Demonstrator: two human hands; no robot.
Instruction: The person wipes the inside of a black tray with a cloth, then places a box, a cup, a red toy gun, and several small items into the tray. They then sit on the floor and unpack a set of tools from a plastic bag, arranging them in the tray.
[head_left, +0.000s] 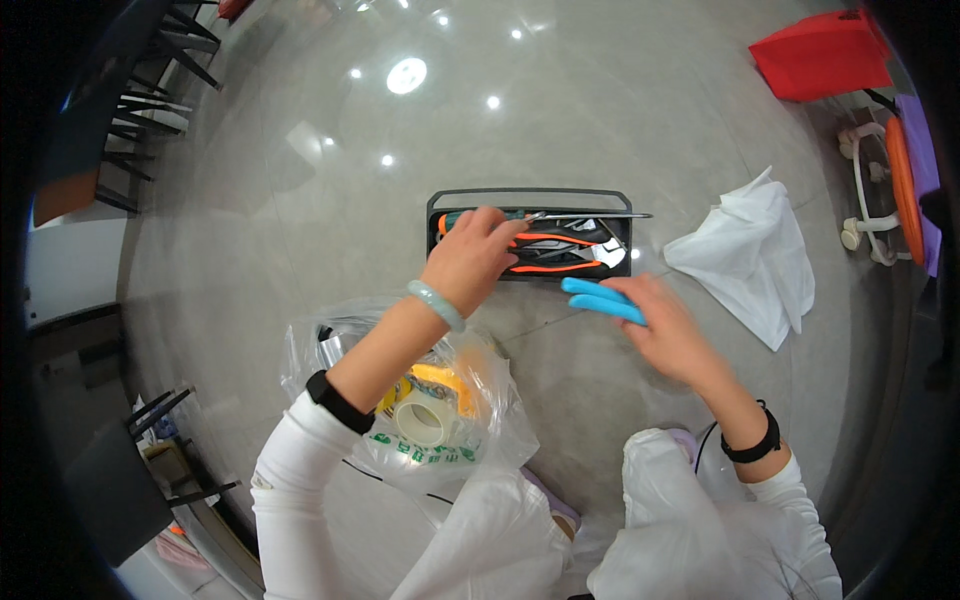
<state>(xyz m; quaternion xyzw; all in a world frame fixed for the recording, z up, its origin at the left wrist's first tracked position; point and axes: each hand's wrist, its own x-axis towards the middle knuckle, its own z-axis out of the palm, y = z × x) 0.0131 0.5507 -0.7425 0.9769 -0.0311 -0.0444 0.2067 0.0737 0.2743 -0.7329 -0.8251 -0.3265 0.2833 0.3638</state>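
Note:
My left hand (471, 251) is over a black tool box (628, 266) on the floor, its fingers at a screwdriver (592, 216) that lies along the far side. The shaft reaches past the box's right end. Whether the fingers grip the screwdriver or only rest there is hard to make out. Pliers with black and orange handles (555, 237) and an adjustable wrench (609, 253) lie in the box. Just off its near right corner, my right hand (664, 322) holds a tool by one end. Two blue handles (604, 300) stick out leftward; its head is hidden in my palm.
A clear plastic bag (495, 420) with a tape roll (422, 420) and yellow items sits below my left forearm. White crumpled cloth or bag (750, 259) lies at right. Farther out are a red bag (821, 56), a wheeled chair base (874, 225) and dark chairs (120, 480).

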